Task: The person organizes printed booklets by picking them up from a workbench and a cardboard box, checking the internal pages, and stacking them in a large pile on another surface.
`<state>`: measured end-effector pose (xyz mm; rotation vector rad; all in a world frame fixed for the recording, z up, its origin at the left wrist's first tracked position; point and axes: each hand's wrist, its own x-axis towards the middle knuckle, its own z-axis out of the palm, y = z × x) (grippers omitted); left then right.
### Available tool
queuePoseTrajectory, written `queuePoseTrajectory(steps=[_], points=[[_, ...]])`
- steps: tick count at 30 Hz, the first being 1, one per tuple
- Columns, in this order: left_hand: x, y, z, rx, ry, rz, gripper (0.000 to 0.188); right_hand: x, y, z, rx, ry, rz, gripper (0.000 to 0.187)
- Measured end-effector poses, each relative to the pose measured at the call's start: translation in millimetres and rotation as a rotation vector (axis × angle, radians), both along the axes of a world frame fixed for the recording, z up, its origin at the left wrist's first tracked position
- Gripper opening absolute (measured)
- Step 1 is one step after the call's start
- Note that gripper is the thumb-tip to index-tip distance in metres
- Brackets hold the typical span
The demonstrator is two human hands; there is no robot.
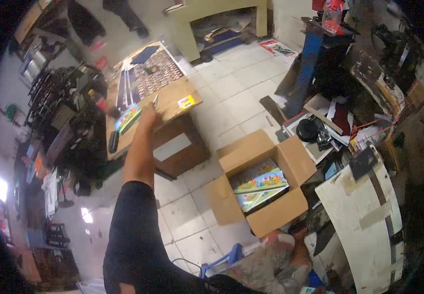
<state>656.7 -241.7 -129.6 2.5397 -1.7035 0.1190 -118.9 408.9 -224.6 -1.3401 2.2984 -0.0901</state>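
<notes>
A dark sleeve (132, 220) is seen nearest; beyond it, the left hand (150, 117) is held over the table (169, 95). Booklets (127, 118) are laid just left of the fingers, their long axis slanted toward them; whether anything is gripped cannot be told.

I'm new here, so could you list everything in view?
Table: 1, brown, upper left
Sheet: 1, patterned brown, on table
Packet: 1, yellow, table's right corner
Booklets: uncounted, green-blue, in box and on table
Bottle: 1, reddish, table's left
Box: 1, brown, right of table
Tiles: many, white, floor
Stand: 1, blue, upper right
Board: 1, white, lower right
Clutter: uncountable, mixed, both sides
Sleeve: 1, black, lower left
Left hand: 1, bare, at table's near edge
</notes>
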Motion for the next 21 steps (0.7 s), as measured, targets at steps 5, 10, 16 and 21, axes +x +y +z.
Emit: queuePoseTrajectory(steps=[5, 10, 16, 21], points=[[-6.8, -21.6, -15.3, 0.008, 0.026, 0.102, 0.095, -5.6, 44.4, -16.7, 0.036, -0.02, -0.016, 0.032], [49.1, -6.2, -26.5, 0.002, 0.237, -0.013, 0.102, -3.0, 93.8, -16.1, 0.075, -0.001, -0.015, 0.031], [37.0, 5.5, -4.5, -0.16, 0.17, 0.244, 0.108, -2.9, 149.8, -47.4, -0.116, -0.018, -0.058, 0.03], [-4.3, 61.1, -10.2, -0.402, 0.145, -0.223, 0.088, 15.1, 159.7, -76.7, 0.173, 0.263, -0.337, 0.037]])
